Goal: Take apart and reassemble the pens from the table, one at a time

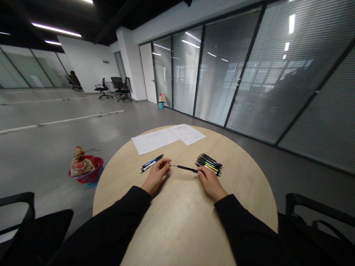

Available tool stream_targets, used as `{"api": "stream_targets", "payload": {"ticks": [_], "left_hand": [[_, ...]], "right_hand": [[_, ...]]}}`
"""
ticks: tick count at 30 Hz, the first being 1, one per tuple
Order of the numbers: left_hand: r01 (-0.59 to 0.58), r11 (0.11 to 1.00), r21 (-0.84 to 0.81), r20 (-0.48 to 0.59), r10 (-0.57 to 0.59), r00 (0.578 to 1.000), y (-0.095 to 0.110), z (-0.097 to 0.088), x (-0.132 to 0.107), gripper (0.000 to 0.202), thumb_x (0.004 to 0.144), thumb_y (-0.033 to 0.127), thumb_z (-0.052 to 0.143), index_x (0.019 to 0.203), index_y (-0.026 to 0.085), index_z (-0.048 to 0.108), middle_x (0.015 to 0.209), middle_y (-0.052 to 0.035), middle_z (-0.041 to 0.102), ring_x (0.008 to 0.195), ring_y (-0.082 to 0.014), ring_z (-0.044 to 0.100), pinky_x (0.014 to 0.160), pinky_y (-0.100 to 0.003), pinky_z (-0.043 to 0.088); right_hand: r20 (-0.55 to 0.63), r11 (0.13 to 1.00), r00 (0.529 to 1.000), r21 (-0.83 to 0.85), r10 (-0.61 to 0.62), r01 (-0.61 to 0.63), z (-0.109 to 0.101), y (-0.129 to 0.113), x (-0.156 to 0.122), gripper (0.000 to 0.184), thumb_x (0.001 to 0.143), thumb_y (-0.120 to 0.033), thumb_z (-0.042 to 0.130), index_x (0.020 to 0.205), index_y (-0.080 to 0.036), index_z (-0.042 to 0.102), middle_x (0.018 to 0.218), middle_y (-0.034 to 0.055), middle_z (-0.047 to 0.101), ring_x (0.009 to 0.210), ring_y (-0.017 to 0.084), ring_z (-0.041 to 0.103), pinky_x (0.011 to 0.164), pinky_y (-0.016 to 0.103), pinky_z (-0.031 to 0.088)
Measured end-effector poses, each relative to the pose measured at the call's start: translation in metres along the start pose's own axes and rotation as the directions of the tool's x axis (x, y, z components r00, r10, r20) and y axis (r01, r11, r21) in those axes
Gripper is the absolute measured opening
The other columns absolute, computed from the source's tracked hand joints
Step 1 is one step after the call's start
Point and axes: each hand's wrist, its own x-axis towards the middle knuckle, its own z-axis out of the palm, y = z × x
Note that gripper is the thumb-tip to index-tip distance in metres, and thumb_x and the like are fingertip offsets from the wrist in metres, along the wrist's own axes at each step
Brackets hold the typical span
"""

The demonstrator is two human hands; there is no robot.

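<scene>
A black pen (185, 168) lies stretched between my two hands just above the round wooden table (177, 221). My left hand (156, 175) pinches its thin tip end with closed fingers. My right hand (211, 183) grips the rear end, fingers closed too. Just beyond my right hand lies a pile of several pens (209, 163), mostly black with green and yellow ones. A small group of pens (151, 163), blue and black, lies just beyond my left hand.
Two white paper sheets (155, 140) (187, 133) lie at the table's far edge. A red basket with a bag (84, 169) sits on the floor at left. Black chairs (22, 221) (318, 218) flank me. Glass walls with blinds run along the right.
</scene>
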Motion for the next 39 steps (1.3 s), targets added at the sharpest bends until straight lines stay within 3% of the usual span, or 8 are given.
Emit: {"api": "stream_targets", "payload": {"ticks": [7,11,14,17,22,30,35,39], "left_hand": [[-0.078,0.985,0.153,-0.049,0.087,0.995,-0.005,-0.004,0.006,0.027,0.078,0.036,0.070,0.093,0.017,0.058,0.082,-0.0005,0.061,0.072,-0.0137,0.059,0.067,-0.026,0.046],[-0.142,0.913,0.383,-0.078,0.186,0.980,-0.008,-0.011,0.010,0.019,0.082,0.035,0.062,0.087,0.018,0.056,0.074,0.0012,0.056,0.066,-0.0141,0.053,0.062,-0.026,0.042],[-0.238,0.740,0.629,0.085,0.239,0.967,-0.011,-0.015,0.009,0.012,0.084,0.030,0.058,0.085,0.018,0.059,0.075,-0.0009,0.058,0.068,-0.0162,0.051,0.064,-0.028,0.040],[-0.343,0.578,0.740,0.263,0.221,0.939,-0.014,-0.016,0.006,0.009,0.083,0.020,0.055,0.086,0.018,0.063,0.083,-0.0051,0.062,0.075,-0.0194,0.055,0.070,-0.031,0.043],[-0.359,0.512,0.780,0.330,0.151,0.932,-0.018,-0.017,0.006,0.019,0.077,0.010,0.052,0.087,0.017,0.067,0.088,-0.0082,0.066,0.084,-0.0218,0.059,0.079,-0.035,0.046],[-0.336,0.580,0.742,0.284,0.183,0.941,-0.011,-0.014,0.002,0.029,0.079,0.016,0.056,0.108,0.017,0.061,0.093,-0.0073,0.063,0.084,-0.0223,0.059,0.079,-0.036,0.048],[-0.486,0.561,0.670,0.353,0.335,0.874,-0.001,-0.010,-0.002,0.027,0.088,0.026,0.060,0.115,0.020,0.061,0.112,-0.0101,0.061,0.106,-0.0257,0.056,0.097,-0.042,0.044],[-0.544,0.530,0.651,0.425,0.340,0.839,0.004,-0.007,-0.003,0.018,0.096,0.029,0.052,0.102,0.021,0.067,0.103,-0.0096,0.064,0.098,-0.0247,0.057,0.091,-0.038,0.045]], "right_hand": [[-0.023,1.000,1.000,-0.013,0.010,-0.011,0.000,0.004,0.000,0.022,0.095,-0.023,0.046,0.101,-0.018,0.066,0.099,0.0084,0.070,0.094,0.023,0.064,0.086,0.035,0.046],[-0.041,0.999,0.999,-0.030,0.023,-0.024,0.000,0.006,0.000,0.021,0.094,-0.023,0.046,0.100,-0.018,0.066,0.097,0.0081,0.070,0.094,0.023,0.064,0.085,0.035,0.047],[-0.044,0.999,0.999,-0.046,0.027,-0.029,-0.001,0.007,0.001,0.021,0.094,-0.022,0.046,0.099,-0.018,0.066,0.097,0.0081,0.070,0.094,0.023,0.064,0.085,0.035,0.047],[-0.045,0.997,0.998,-0.068,0.033,-0.036,-0.001,0.008,0.000,0.020,0.094,-0.022,0.047,0.099,-0.018,0.066,0.098,0.0083,0.070,0.095,0.023,0.064,0.086,0.035,0.047],[-0.035,0.995,0.999,-0.089,0.035,-0.038,0.000,0.010,0.000,0.020,0.095,-0.021,0.047,0.099,-0.018,0.066,0.098,0.0082,0.071,0.095,0.022,0.063,0.087,0.034,0.047],[-0.023,0.995,0.999,-0.100,0.028,-0.030,-0.001,0.008,0.000,0.020,0.095,-0.020,0.047,0.101,-0.018,0.066,0.100,0.0092,0.070,0.096,0.023,0.063,0.090,0.036,0.047],[-0.004,0.991,1.000,-0.132,-0.001,0.000,-0.001,0.000,-0.001,0.019,0.096,-0.019,0.046,0.099,-0.018,0.065,0.099,0.0089,0.070,0.095,0.023,0.063,0.087,0.035,0.046],[0.012,0.991,0.999,-0.123,-0.042,0.043,-0.001,-0.007,-0.001,0.019,0.097,-0.019,0.046,0.098,-0.018,0.065,0.098,0.0086,0.069,0.093,0.022,0.063,0.084,0.033,0.046]]}}
